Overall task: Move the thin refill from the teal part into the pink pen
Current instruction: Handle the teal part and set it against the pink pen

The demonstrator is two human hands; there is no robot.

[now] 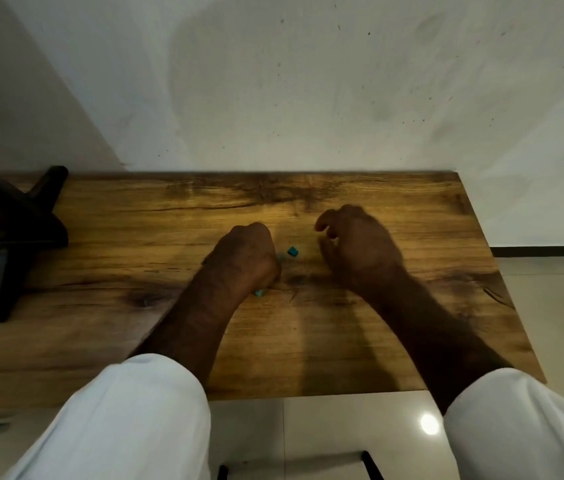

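My left hand [244, 258] rests as a fist on the wooden table [107, 306]. A teal part [259, 292] pokes out below the fist, near the wrist, so the hand is shut on it. A small teal cap [293, 251] lies loose on the table between my hands. My right hand [356, 247] hovers to the right of it, blurred, fingers curled and apart, with nothing visible in it. No pink pen and no thin refill can be seen; they may be hidden by the hands.
A black stand [13, 223] sits on the table's left side. A white wall runs behind the table's far edge. The table's right and near edges drop to a pale tiled floor [325, 427]. White sleeves cover both forearms.
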